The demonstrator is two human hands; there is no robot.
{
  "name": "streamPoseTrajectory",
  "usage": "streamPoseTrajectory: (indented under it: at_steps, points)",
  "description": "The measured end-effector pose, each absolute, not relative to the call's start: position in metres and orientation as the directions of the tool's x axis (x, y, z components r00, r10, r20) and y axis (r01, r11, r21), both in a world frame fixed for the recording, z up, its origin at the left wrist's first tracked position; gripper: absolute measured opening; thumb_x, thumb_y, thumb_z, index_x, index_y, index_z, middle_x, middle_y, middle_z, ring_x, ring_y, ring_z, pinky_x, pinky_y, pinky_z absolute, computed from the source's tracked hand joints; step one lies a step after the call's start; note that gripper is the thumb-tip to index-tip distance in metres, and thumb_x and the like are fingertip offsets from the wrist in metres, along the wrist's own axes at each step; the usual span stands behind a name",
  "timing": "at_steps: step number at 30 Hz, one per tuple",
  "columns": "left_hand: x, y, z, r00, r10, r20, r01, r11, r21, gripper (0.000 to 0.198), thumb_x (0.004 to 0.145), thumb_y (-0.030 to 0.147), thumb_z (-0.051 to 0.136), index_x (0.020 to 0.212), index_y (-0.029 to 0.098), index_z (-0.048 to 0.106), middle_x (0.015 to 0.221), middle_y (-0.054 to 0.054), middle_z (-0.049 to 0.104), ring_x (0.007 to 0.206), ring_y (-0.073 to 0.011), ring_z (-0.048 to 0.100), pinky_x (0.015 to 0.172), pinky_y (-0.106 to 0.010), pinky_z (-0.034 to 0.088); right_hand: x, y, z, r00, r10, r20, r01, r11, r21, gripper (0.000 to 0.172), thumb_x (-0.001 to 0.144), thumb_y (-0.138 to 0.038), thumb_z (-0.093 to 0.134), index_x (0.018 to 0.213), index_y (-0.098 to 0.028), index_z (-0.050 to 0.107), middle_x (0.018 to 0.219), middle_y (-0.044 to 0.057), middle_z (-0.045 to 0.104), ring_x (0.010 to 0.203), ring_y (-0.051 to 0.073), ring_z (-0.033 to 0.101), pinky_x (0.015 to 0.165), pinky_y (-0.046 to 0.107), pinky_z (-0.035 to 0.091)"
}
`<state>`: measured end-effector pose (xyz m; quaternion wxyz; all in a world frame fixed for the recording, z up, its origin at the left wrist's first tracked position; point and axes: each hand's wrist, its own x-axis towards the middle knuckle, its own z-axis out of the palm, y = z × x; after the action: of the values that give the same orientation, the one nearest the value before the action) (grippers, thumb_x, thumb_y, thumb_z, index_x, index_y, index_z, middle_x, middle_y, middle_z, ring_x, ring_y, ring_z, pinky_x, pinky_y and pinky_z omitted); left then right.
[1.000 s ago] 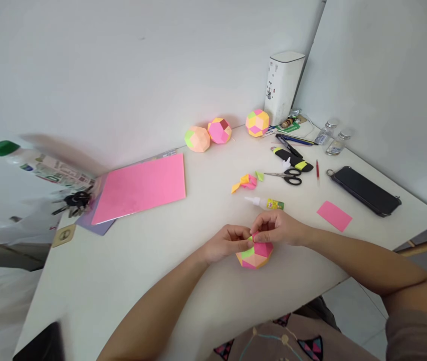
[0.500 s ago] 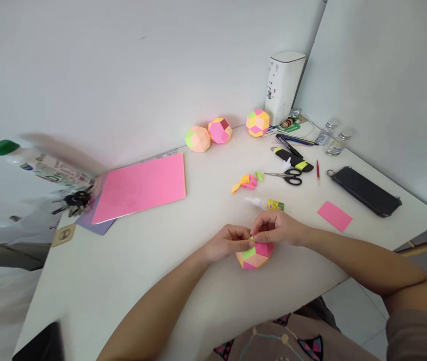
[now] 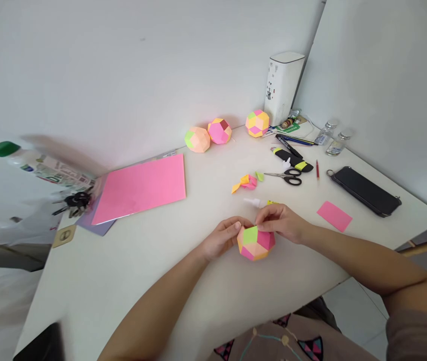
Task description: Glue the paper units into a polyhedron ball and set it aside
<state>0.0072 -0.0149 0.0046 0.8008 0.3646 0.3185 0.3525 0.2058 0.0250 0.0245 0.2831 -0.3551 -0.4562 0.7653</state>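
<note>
A folded paper ball (image 3: 255, 242) of pink, green and orange facets is held just above the white table (image 3: 153, 271), near its front edge. My left hand (image 3: 221, 237) cups its left side with curled fingers. My right hand (image 3: 281, 221) grips its upper right, fingertips pinched at the top. A small glue bottle (image 3: 254, 202) lies just behind my right hand, partly hidden by it. Loose folded paper pieces (image 3: 247, 182) lie further back.
Three finished paper balls (image 3: 219, 131) stand by the wall. Scissors (image 3: 287, 175), markers (image 3: 292, 158), a black case (image 3: 366, 190), a pink note (image 3: 334, 215), two small bottles (image 3: 332, 135) and a white box (image 3: 283, 86) are at the right. Pink sheets (image 3: 141, 187), keys (image 3: 73, 201) and a bottle (image 3: 40, 165) lie left.
The paper ball has been lifted and turned, so a green facet now faces up. Both hands shifted from pinching its top to holding its sides.
</note>
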Motion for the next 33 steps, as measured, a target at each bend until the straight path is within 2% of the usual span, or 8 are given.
streamPoseTrajectory:
  at_steps: [4, 7, 10, 19, 25, 30, 33]
  points:
    - [0.0047, -0.0124, 0.0015, 0.539, 0.807, -0.240, -0.396, 0.494, 0.774, 0.042, 0.069, 0.034, 0.073, 0.107, 0.021, 0.062, 0.104, -0.008, 0.061, 0.090, -0.0198, 0.059, 0.075, -0.031, 0.046, 0.2073, 0.0280, 0.0268, -0.500, 0.824, -0.268, -0.168, -0.396, -0.903, 0.012, 0.060, -0.021, 0.078, 0.066, -0.018, 0.068, 0.066, -0.002, 0.061, 0.060, 0.009, 0.053, 0.055, 0.024, 0.040]
    - [0.0044, -0.0115, 0.0015, 0.524, 0.815, -0.246, -0.414, 0.496, 0.763, 0.048, 0.066, 0.022, 0.076, 0.111, 0.023, 0.059, 0.103, -0.007, 0.063, 0.090, -0.0198, 0.060, 0.077, -0.032, 0.046, 0.2076, 0.0277, 0.0273, -0.483, 0.836, -0.261, -0.166, -0.380, -0.910, 0.012, 0.062, -0.023, 0.077, 0.067, -0.018, 0.067, 0.066, -0.002, 0.061, 0.059, 0.009, 0.052, 0.054, 0.024, 0.039]
    - [0.0046, -0.0108, 0.0021, 0.513, 0.816, -0.266, -0.425, 0.510, 0.748, 0.045, 0.067, 0.018, 0.074, 0.110, 0.022, 0.059, 0.099, -0.006, 0.066, 0.087, -0.0189, 0.062, 0.077, -0.032, 0.046, 0.2072, 0.0267, 0.0272, -0.497, 0.826, -0.268, -0.155, -0.388, -0.909, 0.013, 0.065, -0.026, 0.075, 0.071, -0.019, 0.067, 0.067, -0.003, 0.060, 0.060, 0.009, 0.052, 0.055, 0.024, 0.040]
    - [0.0037, -0.0100, 0.0020, 0.484, 0.824, -0.296, -0.465, 0.528, 0.710, 0.042, 0.069, 0.018, 0.073, 0.108, 0.020, 0.059, 0.101, -0.007, 0.067, 0.084, -0.0196, 0.063, 0.073, -0.031, 0.047, 0.2061, 0.0272, 0.0299, -0.551, 0.779, -0.301, -0.089, -0.413, -0.907, 0.021, 0.071, -0.033, 0.072, 0.085, -0.018, 0.069, 0.079, 0.001, 0.063, 0.068, 0.011, 0.055, 0.059, 0.024, 0.044]
    - [0.0047, -0.0105, 0.0016, 0.439, 0.845, -0.306, -0.496, 0.512, 0.701, 0.037, 0.073, 0.021, 0.070, 0.108, 0.020, 0.061, 0.100, -0.006, 0.065, 0.085, -0.0185, 0.062, 0.074, -0.031, 0.048, 0.2073, 0.0287, 0.0278, -0.559, 0.775, -0.294, -0.099, -0.415, -0.904, 0.023, 0.068, -0.034, 0.075, 0.082, -0.017, 0.069, 0.076, 0.001, 0.065, 0.067, 0.010, 0.057, 0.059, 0.023, 0.046]
    - [0.0056, -0.0112, 0.0027, 0.417, 0.857, -0.303, -0.522, 0.499, 0.692, 0.038, 0.078, 0.033, 0.065, 0.113, 0.020, 0.059, 0.109, -0.009, 0.063, 0.096, -0.0234, 0.061, 0.079, -0.036, 0.048, 0.2066, 0.0283, 0.0283, -0.485, 0.828, -0.281, -0.139, -0.390, -0.910, 0.024, 0.063, -0.032, 0.079, 0.079, -0.018, 0.067, 0.075, 0.000, 0.065, 0.068, 0.011, 0.059, 0.062, 0.026, 0.048]
    - [0.0065, -0.0112, 0.0041, 0.427, 0.861, -0.275, -0.513, 0.481, 0.711, 0.041, 0.078, 0.033, 0.065, 0.116, 0.019, 0.058, 0.117, -0.012, 0.061, 0.104, -0.0261, 0.059, 0.083, -0.037, 0.047, 0.2066, 0.0278, 0.0283, -0.487, 0.833, -0.260, -0.129, -0.364, -0.923, 0.025, 0.062, -0.029, 0.080, 0.080, -0.019, 0.067, 0.078, -0.001, 0.065, 0.071, 0.011, 0.060, 0.066, 0.027, 0.049]
